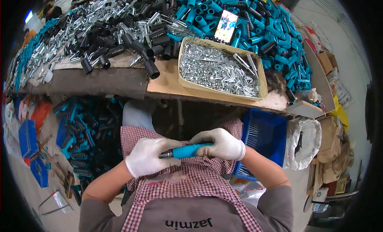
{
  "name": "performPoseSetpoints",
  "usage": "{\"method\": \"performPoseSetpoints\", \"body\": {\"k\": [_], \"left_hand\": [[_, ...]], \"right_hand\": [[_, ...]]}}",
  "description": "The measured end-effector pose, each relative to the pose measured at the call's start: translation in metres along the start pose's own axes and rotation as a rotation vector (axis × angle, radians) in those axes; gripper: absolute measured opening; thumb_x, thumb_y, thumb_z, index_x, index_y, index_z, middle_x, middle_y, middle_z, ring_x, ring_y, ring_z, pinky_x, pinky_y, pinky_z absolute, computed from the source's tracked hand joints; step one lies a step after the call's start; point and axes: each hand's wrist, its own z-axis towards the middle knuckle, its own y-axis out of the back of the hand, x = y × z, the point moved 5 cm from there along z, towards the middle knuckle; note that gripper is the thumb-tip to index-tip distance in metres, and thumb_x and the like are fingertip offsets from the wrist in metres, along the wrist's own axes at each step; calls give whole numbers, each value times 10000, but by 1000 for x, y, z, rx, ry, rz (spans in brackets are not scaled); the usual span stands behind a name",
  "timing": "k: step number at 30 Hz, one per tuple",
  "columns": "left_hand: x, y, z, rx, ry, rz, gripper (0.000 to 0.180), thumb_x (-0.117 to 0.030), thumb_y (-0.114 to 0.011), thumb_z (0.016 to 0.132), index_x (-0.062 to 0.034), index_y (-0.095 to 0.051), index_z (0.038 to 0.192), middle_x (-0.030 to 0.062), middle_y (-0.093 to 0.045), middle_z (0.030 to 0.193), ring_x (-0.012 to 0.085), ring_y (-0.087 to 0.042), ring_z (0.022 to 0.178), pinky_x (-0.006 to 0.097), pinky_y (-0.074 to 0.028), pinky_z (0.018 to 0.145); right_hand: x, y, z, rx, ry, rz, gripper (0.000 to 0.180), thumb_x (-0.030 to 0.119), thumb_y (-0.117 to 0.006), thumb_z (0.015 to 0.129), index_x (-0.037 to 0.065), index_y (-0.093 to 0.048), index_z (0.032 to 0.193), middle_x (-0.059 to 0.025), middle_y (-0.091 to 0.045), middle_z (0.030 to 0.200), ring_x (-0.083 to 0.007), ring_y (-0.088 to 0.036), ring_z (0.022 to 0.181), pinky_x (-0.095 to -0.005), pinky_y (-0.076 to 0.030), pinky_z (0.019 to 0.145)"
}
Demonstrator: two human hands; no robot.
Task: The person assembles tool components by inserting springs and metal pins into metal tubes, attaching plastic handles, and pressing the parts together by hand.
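In the head view, a smooth teal plastic handle (186,151) with a dark metal tip lies nearly level over the checked apron, tip pointing to the person's left. The left hand (148,156) and right hand (222,144), in white knit gloves, each close their grip around it, below the surface (167,82).

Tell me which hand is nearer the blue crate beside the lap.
Right. The right hand grips the teal handle just left of the blue crate, almost at its edge. The left hand holds the handle's other end, farther away.
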Motion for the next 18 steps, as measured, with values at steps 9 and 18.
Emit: {"method": "performPoseSetpoints", "body": {"k": [9,18], "left_hand": [[2,-14,3,73,-17,-50,503,-335,-792,809,-91,-693,1237,151,-741,1074,331,-731,918,398,-595,798],[-7,-22,8,58,-132,33,481,-360,-780,823,-132,-684,1235,134,-736,1007,322,-724,865,404,-591,738]], "right_hand": [[-13,0,2,74,-9,101,526,192,-766,854,16,-639,1333,-191,-711,1226,-270,-691,1119,-365,-529,992],[-19,11,-7,102,-109,179,556,172,-756,863,-4,-609,1370,-170,-711,1227,-225,-683,1093,-359,-531,987]]}}
